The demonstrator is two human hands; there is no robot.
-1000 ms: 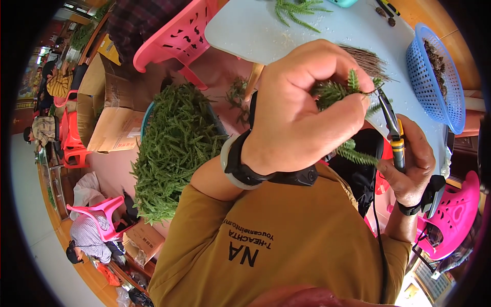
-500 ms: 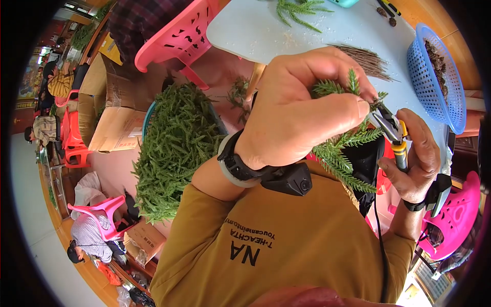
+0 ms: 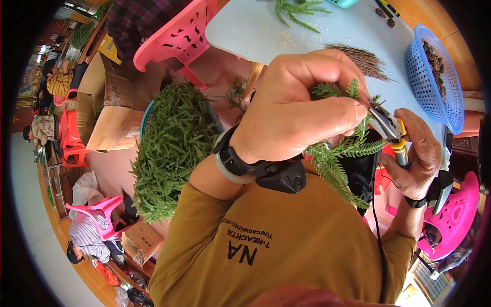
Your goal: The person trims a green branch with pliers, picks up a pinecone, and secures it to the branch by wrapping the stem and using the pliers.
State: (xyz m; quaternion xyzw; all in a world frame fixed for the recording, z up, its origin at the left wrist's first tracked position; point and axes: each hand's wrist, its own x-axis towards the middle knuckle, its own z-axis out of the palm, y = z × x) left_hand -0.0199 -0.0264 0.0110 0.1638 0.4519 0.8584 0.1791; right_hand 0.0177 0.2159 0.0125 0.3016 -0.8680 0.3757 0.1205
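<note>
In my left hand [image 3: 302, 110] a green artificial pine sprig [image 3: 332, 163] is pinched between thumb and forefinger. Its needled branches hang down and to the right below the palm. My right hand [image 3: 417, 158] is wrapped round the yellow-and-grey handles of a pair of pliers [image 3: 386, 124]. The metal jaws touch the sprig right beside my left fingertips; whether they are closed on a stem or wire is hidden. On the pale table beyond my hands lie a bundle of thin brown sticks [image 3: 360, 61] and another green sprig [image 3: 296, 13].
A blue basket [image 3: 437, 82] holding brown pine cones stands at the table's [image 3: 240, 36] right. To the left, a tub is heaped with green sprigs [image 3: 171, 148], near a cardboard box [image 3: 115, 123] and a pink chair [image 3: 176, 36]. Several people sit farther left. A magenta chair [image 3: 452, 220] is at lower right.
The sprig has tilted in my left hand, its lower branches swinging down and slightly left. The pliers' jaws have shifted slightly, staying beside my left fingertips.
</note>
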